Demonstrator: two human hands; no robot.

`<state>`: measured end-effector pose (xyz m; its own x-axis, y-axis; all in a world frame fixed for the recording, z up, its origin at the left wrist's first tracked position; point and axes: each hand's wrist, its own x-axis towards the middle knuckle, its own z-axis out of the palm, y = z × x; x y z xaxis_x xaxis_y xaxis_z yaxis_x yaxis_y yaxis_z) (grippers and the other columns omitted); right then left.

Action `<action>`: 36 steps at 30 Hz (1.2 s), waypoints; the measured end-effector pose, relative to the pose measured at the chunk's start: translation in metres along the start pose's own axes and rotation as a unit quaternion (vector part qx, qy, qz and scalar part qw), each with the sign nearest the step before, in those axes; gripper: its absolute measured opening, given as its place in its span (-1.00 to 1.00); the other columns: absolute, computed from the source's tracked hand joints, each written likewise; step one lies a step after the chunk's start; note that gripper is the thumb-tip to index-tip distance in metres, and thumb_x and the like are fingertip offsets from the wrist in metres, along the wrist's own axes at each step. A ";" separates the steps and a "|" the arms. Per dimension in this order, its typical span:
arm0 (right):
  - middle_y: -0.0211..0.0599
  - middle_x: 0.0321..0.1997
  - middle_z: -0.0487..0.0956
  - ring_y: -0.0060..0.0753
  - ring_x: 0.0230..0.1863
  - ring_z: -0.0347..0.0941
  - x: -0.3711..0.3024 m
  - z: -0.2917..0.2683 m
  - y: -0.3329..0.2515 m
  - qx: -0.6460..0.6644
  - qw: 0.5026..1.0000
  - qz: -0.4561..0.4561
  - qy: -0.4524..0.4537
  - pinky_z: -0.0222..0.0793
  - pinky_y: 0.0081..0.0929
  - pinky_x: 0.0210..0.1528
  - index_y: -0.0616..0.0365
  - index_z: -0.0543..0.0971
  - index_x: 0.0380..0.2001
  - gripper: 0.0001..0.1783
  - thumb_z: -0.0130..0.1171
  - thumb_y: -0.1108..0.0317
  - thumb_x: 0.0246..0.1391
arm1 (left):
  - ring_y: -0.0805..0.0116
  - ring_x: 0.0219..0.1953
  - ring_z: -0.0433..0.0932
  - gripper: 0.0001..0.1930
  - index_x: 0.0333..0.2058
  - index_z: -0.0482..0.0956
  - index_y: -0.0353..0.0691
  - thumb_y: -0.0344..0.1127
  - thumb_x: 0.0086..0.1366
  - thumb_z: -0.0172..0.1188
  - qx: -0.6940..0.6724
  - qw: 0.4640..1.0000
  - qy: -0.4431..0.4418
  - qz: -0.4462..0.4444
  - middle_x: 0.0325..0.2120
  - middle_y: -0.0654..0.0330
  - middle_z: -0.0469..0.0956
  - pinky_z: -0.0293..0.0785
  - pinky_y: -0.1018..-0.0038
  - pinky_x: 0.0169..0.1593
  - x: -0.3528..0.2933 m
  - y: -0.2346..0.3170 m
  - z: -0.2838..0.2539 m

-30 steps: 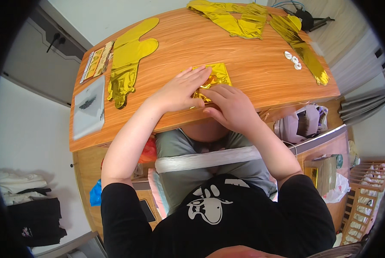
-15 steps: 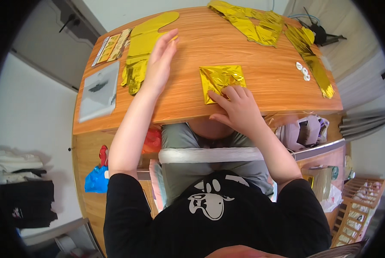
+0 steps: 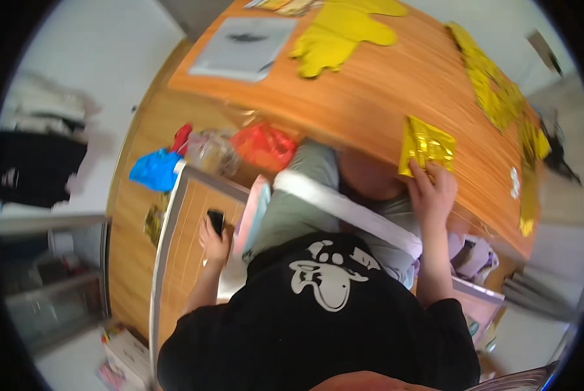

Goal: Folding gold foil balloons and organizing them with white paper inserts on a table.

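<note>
My left hand [image 3: 214, 242] is low at the left, beside my hip and above a glass-topped surface. Its fingers are closed around a small black phone-like object [image 3: 216, 222]. At the table's near edge, my right hand [image 3: 433, 194] rests its fingertips on the lower part of a shiny gold foil square [image 3: 430, 141]. Those fingers are stretched out and slightly apart, covering the square's near edge. Farther left on the table lies a flat gold foil balloon [image 3: 344, 36], with a clear plastic sleeve [image 3: 243, 49] next to it.
More flat gold foil balloons [image 3: 491, 81] lie along the table's [image 3: 370, 98] right side, near small white discs [image 3: 515, 182]. A white-edged glass surface [image 3: 175, 247] stands at my left. Red [image 3: 264, 144] and blue [image 3: 154, 169] plastic bags sit below the table.
My view has turned left and down. My left hand has left the air above the table, dropped beside my hip and taken hold of the black object. The right hand stays on the foil square.
</note>
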<state>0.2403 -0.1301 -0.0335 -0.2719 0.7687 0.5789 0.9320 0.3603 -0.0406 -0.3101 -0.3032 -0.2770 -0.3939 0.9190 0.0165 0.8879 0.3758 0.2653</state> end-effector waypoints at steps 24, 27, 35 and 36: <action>-0.27 -0.24 0.57 -0.22 -0.15 0.52 -0.019 0.015 0.022 0.046 0.997 -0.049 0.048 0.46 -0.29 -0.02 -0.04 0.77 -0.02 -0.53 0.38 0.62 -0.03 | -0.02 0.50 0.01 -0.23 0.45 0.13 0.00 0.04 0.36 0.19 -0.019 0.983 0.077 -0.166 0.46 0.07 0.11 -0.16 -0.10 0.49 -0.057 -0.070 0.032; -0.27 -0.26 0.59 -0.22 -0.17 0.54 -0.020 0.014 0.023 0.069 0.994 -0.048 0.066 0.47 -0.29 -0.04 0.00 0.77 -0.06 -0.56 0.36 0.64 -0.03 | -0.02 0.49 0.05 -0.26 0.44 0.14 0.00 0.04 0.38 0.17 -0.016 0.981 0.086 -0.173 0.46 0.07 0.12 -0.12 -0.10 0.48 -0.057 -0.076 0.032; -0.18 -0.26 0.64 -0.20 -0.24 0.57 -0.011 -0.002 0.041 0.116 0.987 -0.058 0.092 0.51 -0.32 -0.12 0.20 0.74 -0.12 -0.67 0.30 0.70 0.04 | 0.00 0.47 0.09 -0.30 0.43 0.16 -0.01 0.03 0.42 0.14 -0.047 0.962 0.148 -0.226 0.45 0.12 0.15 -0.09 -0.08 0.46 -0.007 -0.080 0.021; -0.17 -0.28 0.67 -0.16 -0.25 0.58 -0.007 -0.004 0.040 0.122 0.985 -0.054 0.109 0.50 -0.30 -0.13 0.21 0.73 -0.15 -0.67 0.29 0.72 -0.01 | 0.00 0.47 0.09 -0.30 0.43 0.16 -0.01 0.03 0.42 0.14 -0.045 0.962 0.146 -0.226 0.45 0.12 0.15 -0.09 -0.08 0.46 0.001 -0.079 0.019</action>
<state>0.2801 -0.1233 -0.0362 -0.2842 0.5962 0.7509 0.8079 0.5706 -0.1473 -0.3758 -0.3296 -0.3159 -0.7967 0.5865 0.1457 0.5911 0.7059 0.3903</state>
